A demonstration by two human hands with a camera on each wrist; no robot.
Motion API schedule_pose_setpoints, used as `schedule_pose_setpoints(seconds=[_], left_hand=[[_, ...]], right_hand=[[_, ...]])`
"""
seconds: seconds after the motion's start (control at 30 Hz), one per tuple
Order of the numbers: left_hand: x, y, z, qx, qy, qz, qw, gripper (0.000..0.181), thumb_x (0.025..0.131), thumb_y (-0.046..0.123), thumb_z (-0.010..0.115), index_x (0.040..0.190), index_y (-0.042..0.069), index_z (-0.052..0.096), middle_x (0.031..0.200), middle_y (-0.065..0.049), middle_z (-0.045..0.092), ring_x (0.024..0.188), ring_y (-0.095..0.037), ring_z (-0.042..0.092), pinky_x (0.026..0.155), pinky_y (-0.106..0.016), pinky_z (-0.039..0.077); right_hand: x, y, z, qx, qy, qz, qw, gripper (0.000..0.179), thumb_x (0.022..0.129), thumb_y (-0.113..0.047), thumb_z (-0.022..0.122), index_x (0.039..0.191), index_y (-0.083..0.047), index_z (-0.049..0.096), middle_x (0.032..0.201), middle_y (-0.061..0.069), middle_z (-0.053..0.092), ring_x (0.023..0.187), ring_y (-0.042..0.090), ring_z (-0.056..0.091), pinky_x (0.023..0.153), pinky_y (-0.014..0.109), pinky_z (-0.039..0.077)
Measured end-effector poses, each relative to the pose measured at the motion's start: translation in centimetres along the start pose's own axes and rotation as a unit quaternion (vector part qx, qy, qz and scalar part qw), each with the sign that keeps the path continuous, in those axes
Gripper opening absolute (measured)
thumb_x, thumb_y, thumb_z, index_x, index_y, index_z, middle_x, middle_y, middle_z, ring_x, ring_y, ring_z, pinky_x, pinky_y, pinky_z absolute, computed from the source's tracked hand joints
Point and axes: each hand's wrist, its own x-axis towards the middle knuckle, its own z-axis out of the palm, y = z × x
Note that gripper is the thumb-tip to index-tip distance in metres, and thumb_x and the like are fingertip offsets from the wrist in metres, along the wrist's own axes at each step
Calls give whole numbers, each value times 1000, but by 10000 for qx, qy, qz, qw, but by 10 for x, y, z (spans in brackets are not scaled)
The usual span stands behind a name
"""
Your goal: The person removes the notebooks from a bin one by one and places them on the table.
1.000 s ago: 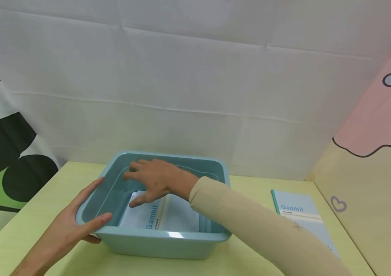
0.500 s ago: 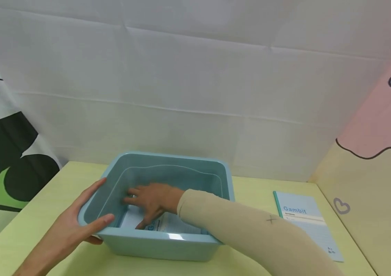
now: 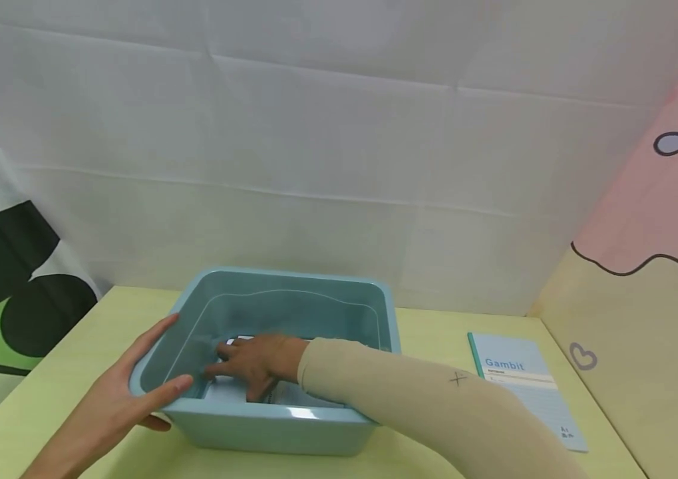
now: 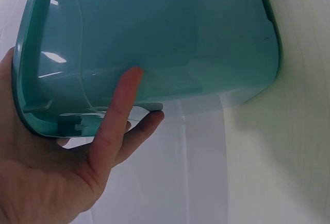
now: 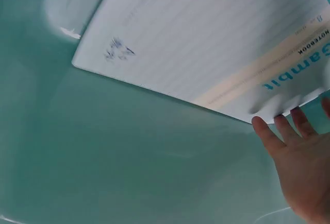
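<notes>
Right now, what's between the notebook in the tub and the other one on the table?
In the head view, the tub's right wall, then a strip of yellow table, with the person's beige right sleeve crossing over both.

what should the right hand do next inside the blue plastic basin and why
Probably pinch the edge of the pale, blue-lettered paper notebook inside: the right hand has its fingertips at that edge, while the left hand holds the blue plastic basin.
</notes>
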Motion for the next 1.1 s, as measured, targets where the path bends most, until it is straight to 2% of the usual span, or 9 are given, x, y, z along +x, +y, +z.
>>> schedule_pose_setpoints(seconds=[0.2,0.3,0.43,0.53,0.7,0.87,0.97,1.1], left_hand=[[0,0,1,3,35,5,10000,92,103,44,63,164,49,-5,171,-28,9,129,-52,53,69,-38,66],[-1,1,0,-2,40,-16,10000,92,103,44,63,165,49,-5,171,-28,9,131,-54,50,69,-39,66],[-1,1,1,23,72,20,10000,91,103,44,63,165,49,-5,171,-28,9,133,-55,48,68,-38,65],[-2,1,1,23,105,76,9999,91,103,44,63,165,49,-3,171,-27,9,133,-54,48,67,-37,65],[-3,0,1,-70,130,166,9998,90,103,40,63,165,48,-2,170,-27,12,130,-51,49,67,-37,65],[-2,-1,1,-30,115,115,9999,90,103,42,63,165,48,-3,169,-28,11,129,-53,50,68,-38,65],[-2,-1,0,-32,91,76,9999,90,103,42,62,165,48,-3,170,-28,9,128,-53,50,68,-38,65],[-3,0,1,-63,103,136,9998,89,104,40,63,165,49,-2,170,-28,10,127,-51,53,67,-38,65]], right_hand=[[-3,0,-3,-278,-19,2,9996,79,93,-60,66,159,-53,24,160,-15,29,142,3,38,104,20,48],[-5,0,-4,-388,7,-68,9992,74,92,-62,65,157,-52,31,159,-14,33,140,4,39,105,20,47],[-7,0,-5,-520,115,-199,9984,65,91,-60,67,150,-48,42,149,-17,44,128,2,48,97,20,50],[-6,0,-7,-531,196,-258,9981,63,89,-58,68,147,-45,45,144,-20,50,120,0,53,94,22,51],[-6,1,-9,-673,175,-206,9974,69,89,-64,65,152,-50,40,153,-23,46,133,2,47,107,27,43],[-7,3,-10,-957,267,-182,9949,66,88,-76,57,149,-51,48,160,-15,40,143,6,38,110,28,41],[-8,4,-10,-934,364,-145,9949,72,88,-84,48,152,-50,45,165,-11,35,148,8,35,118,32,37],[-8,3,-10,-932,490,-12,9944,80,89,-90,32,158,-49,35,166,-14,34,152,7,33,127,38,30]])
